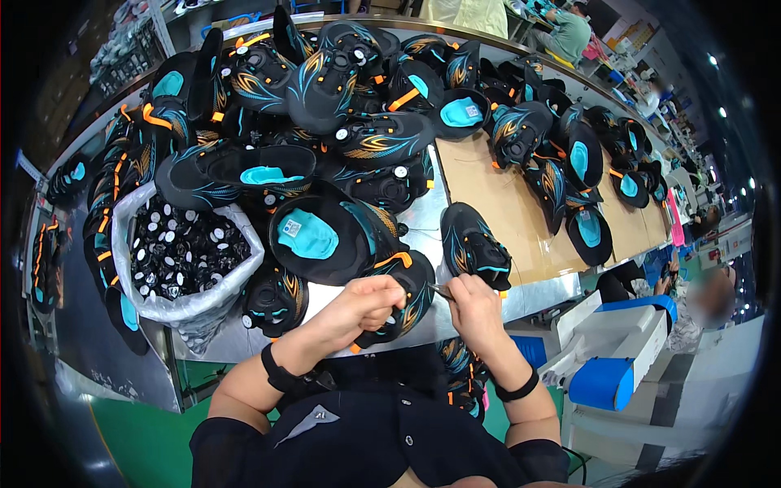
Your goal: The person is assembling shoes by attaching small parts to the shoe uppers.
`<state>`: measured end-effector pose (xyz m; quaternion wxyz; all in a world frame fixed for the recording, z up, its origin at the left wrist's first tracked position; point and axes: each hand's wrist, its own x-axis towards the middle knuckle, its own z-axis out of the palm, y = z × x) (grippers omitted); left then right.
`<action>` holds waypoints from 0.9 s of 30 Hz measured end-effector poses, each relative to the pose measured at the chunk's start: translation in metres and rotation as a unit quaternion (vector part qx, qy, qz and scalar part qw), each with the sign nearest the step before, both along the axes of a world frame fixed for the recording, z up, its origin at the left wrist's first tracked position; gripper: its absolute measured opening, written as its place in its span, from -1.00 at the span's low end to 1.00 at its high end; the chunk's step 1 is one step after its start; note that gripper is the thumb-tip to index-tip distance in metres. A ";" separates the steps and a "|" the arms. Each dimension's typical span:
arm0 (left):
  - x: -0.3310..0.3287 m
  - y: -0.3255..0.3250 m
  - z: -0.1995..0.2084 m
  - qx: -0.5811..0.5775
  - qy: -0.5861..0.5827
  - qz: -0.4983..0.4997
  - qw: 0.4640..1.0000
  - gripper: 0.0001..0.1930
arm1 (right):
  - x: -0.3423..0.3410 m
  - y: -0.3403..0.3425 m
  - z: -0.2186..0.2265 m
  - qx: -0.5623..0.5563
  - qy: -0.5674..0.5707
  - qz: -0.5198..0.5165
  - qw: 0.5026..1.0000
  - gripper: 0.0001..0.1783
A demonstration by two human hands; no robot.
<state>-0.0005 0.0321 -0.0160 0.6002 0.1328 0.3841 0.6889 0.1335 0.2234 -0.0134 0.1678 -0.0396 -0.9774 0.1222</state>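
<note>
My left hand (368, 307) is closed in a fist-like pinch above a black shoe upper (417, 302) with orange and teal markings. Whatever those fingers hold, if anything, is hidden. Across the upper, my right hand (478, 311) is closed around a thin, dark pointed tool (440, 289), its tip directed at the left hand; the exact kind is unclear. Just beyond the right hand lies another black shoe (472, 242). A larger black shoe with a teal insole (307, 234) rests beyond my left hand.
A clear plastic bag (124, 224) full of small black parts with white round caps (175, 248) stands at the left. Many similar shoes (325, 89) are heaped across the metal table. Brown cardboard (480, 191) covers its right part. A white-and-blue machine (606, 354) stands at right.
</note>
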 end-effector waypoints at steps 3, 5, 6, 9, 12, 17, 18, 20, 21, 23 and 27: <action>0.008 -0.019 0.003 0.017 -0.050 -0.006 0.999 -0.82 | 0.001 0.011 -0.008 0.057 0.046 0.047 0.996 -0.88; 0.011 -0.030 0.010 -0.009 -0.028 0.002 1.000 -0.81 | 0.005 0.017 -0.007 0.052 0.071 0.063 0.994 -0.87; 0.010 -0.031 0.008 -0.011 -0.025 0.001 1.000 -0.81 | 0.005 0.019 -0.006 0.042 0.054 0.063 0.996 -0.87; 0.003 -0.022 0.001 0.050 -0.026 0.050 0.997 -0.83 | 0.001 0.019 -0.011 -0.082 0.072 0.003 0.994 -0.85; 0.011 -0.003 0.005 0.070 -0.047 0.111 0.990 -0.83 | -0.004 -0.016 -0.002 -0.262 0.093 0.002 0.961 -0.69; 0.016 0.002 0.004 0.087 -0.042 0.185 0.978 -0.83 | -0.022 -0.055 -0.019 -0.318 0.134 0.098 0.934 -0.89; 0.013 -0.003 0.001 0.060 -0.049 0.222 0.972 -0.82 | -0.016 -0.056 -0.020 -0.538 0.102 0.045 0.836 -0.91; 0.007 -0.005 -0.005 -0.011 0.094 0.194 0.976 -0.81 | -0.012 -0.051 -0.017 -0.804 0.102 0.022 0.585 -0.89; 0.008 0.003 -0.003 -0.051 0.184 0.155 0.969 -0.82 | -0.014 -0.047 -0.016 -0.832 0.106 0.000 0.545 -0.90; 0.017 0.012 0.011 -0.093 0.437 0.059 0.893 -0.85 | -0.016 -0.035 -0.020 -0.795 0.065 -0.060 0.600 -0.92; 0.010 0.009 -0.008 -0.086 0.307 0.166 0.933 -0.85 | -0.004 -0.025 0.003 -0.232 0.153 -0.013 0.960 -0.82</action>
